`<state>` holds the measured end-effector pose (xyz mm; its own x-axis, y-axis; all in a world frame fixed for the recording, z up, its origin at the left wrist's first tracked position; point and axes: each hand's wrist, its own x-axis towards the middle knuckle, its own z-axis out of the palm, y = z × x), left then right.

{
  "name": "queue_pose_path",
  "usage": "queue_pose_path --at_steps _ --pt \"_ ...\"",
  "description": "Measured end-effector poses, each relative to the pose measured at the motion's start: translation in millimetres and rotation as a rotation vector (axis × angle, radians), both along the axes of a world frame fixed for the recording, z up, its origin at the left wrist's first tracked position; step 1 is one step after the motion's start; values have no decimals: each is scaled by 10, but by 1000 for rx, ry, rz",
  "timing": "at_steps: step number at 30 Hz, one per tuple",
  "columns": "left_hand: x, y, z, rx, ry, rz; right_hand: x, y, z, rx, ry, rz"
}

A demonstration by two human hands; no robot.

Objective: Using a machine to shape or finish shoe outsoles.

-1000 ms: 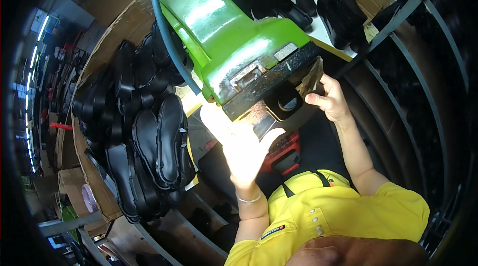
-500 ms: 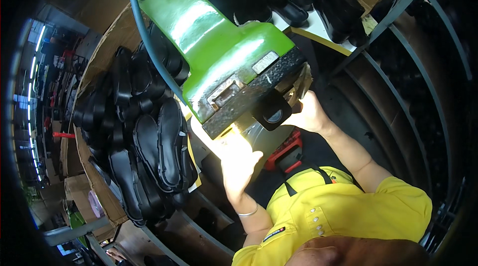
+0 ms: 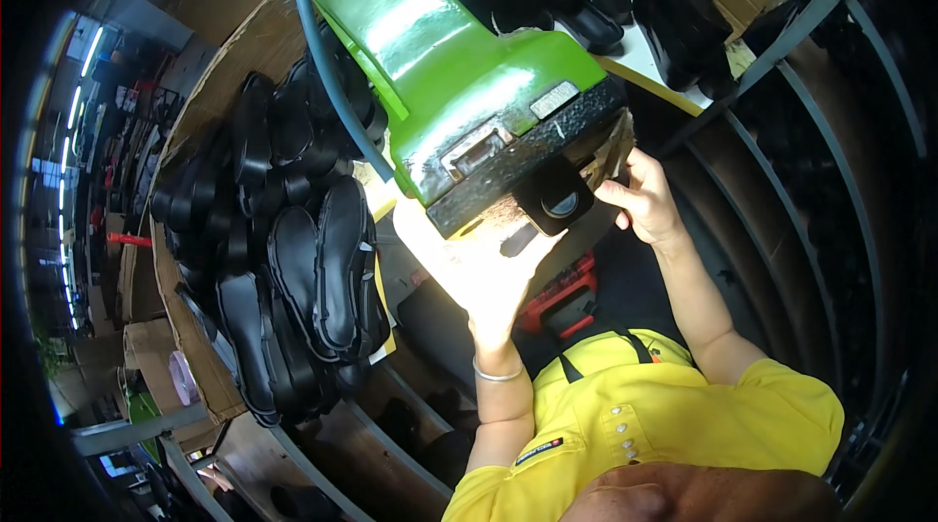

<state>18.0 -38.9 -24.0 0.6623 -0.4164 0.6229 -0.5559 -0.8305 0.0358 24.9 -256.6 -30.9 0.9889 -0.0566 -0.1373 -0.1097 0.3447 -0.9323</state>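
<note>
A green machine head [image 3: 459,63] with a worn dark metal front edge hangs over both hands. My left hand [image 3: 493,273] is under its left part, washed out by bright light. Its thumb presses by a small dark piece [image 3: 518,241]; the other fingers are hidden or overexposed. My right hand [image 3: 645,202] is at the machine's right end, fingers bent and thumb drawn toward them, beside a torn brown flap [image 3: 614,153]. What it grips, if anything, is hidden. A black square part with a round lens-like disc [image 3: 561,206] juts out between the hands.
A cardboard box [image 3: 191,327] full of black shoe soles [image 3: 342,268] stands left. More black soles [image 3: 679,29] lie on a white board at the back. Curved rack bars [image 3: 772,170] run along the right. A blue-grey cable [image 3: 332,73] drops beside the machine. Below is a red object [image 3: 567,297].
The whole view has shifted slightly. My left hand has moved right, its thumb now nearer the black square part. My right hand has turned, and its fingers show more clearly beside the brown flap.
</note>
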Motion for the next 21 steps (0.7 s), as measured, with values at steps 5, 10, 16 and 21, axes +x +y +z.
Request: queue_pose_path --at_steps 5,10,16,21 --pt "-28 139 -72 -310 303 -100 -27 89 -1 -15 4 31" --pt "-153 232 -257 -536 691 264 -46 136 -42 -134 -69 119" --pt "5 79 -194 -198 71 57 54 8 -9 -35 -24 44" --pt "-74 439 -318 -447 635 73 -49 236 -1 -93 24 156"
